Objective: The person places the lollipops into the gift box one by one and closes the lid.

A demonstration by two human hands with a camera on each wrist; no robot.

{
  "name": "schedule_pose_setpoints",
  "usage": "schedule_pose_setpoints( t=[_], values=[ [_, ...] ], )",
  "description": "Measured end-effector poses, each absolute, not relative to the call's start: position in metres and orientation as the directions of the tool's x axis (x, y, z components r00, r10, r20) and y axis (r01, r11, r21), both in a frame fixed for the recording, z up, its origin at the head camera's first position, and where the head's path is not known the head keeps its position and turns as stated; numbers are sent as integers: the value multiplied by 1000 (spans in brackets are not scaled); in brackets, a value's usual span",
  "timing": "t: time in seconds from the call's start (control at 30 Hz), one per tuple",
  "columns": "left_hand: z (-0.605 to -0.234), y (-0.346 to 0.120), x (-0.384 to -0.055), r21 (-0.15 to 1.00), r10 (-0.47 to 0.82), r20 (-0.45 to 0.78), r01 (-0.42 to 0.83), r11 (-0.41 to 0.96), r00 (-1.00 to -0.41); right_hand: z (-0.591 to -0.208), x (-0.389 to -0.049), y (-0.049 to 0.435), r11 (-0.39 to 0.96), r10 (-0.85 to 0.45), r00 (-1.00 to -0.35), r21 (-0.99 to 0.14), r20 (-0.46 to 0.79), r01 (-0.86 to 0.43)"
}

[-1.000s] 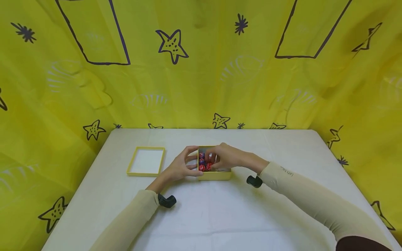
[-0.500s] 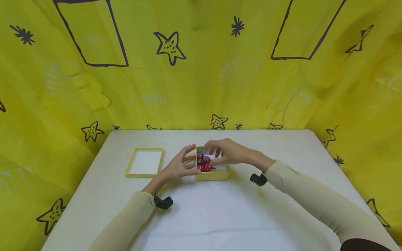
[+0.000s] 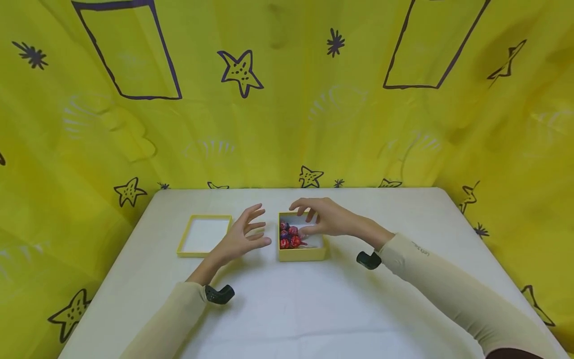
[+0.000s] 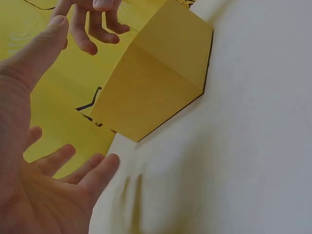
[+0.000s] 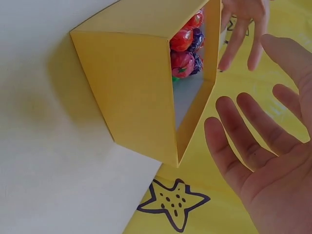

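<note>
A yellow open-topped box (image 3: 301, 255) stands on the white table, its inside pale. Several wrapped lollipops (image 3: 295, 241), red and dark purple, lie in its left part; in the right wrist view the lollipops (image 5: 182, 39) show as round, shiny heads. My left hand (image 3: 239, 239) is held left of the box, apart from it, fingers spread and nothing in them. Over the box's right side hovers my right hand (image 3: 329, 217), fingers loosely bent and holding nothing; it hides part of the box's back right rim.
A shallow yellow-rimmed lid (image 3: 181, 248) with a white inside lies on the table (image 3: 296, 304) to the left. Behind the table hangs a yellow curtain (image 3: 278, 124) with drawn starfish. A dark camera sits on each wrist.
My left hand has let go of the box's left side and drawn back leftward. My right hand has lifted from among the lollipops, its fingers loosening.
</note>
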State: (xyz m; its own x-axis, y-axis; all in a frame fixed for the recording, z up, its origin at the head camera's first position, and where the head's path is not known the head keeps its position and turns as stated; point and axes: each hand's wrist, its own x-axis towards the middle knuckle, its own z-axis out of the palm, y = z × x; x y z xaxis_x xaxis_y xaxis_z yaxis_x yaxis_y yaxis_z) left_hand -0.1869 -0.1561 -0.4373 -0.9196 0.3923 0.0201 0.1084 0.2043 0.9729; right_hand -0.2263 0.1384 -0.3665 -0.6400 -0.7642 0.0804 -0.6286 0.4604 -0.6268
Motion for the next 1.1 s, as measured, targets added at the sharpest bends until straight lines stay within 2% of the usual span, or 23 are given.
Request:
schedule_pose_setpoints(
  t=[0.2,0.4,0.6,0.8,0.97,1.1],
  values=[
    [-427,-177,-184,957,397,73,176,229,-915,-366,-224,127,448,-754,-650,-652,93,-612],
    [-416,-218,-178,913,352,126,247,323,-927,-363,-219,96,425,-740,-664,-692,105,-583],
    [-408,-260,-171,836,290,136,267,479,-947,-364,-213,59,412,-706,-699,-735,116,-538],
    [-401,-296,-162,708,206,140,244,663,-968,-371,-206,19,399,-654,-752,-810,77,-430],
    [-403,-317,-164,648,196,47,179,740,-979,-383,-199,-10,384,-594,-804,-866,34,-320],
    [-407,-327,-169,681,224,-86,107,724,-971,-395,-195,-28,378,-538,-842,-901,-27,-213]
  ],
)
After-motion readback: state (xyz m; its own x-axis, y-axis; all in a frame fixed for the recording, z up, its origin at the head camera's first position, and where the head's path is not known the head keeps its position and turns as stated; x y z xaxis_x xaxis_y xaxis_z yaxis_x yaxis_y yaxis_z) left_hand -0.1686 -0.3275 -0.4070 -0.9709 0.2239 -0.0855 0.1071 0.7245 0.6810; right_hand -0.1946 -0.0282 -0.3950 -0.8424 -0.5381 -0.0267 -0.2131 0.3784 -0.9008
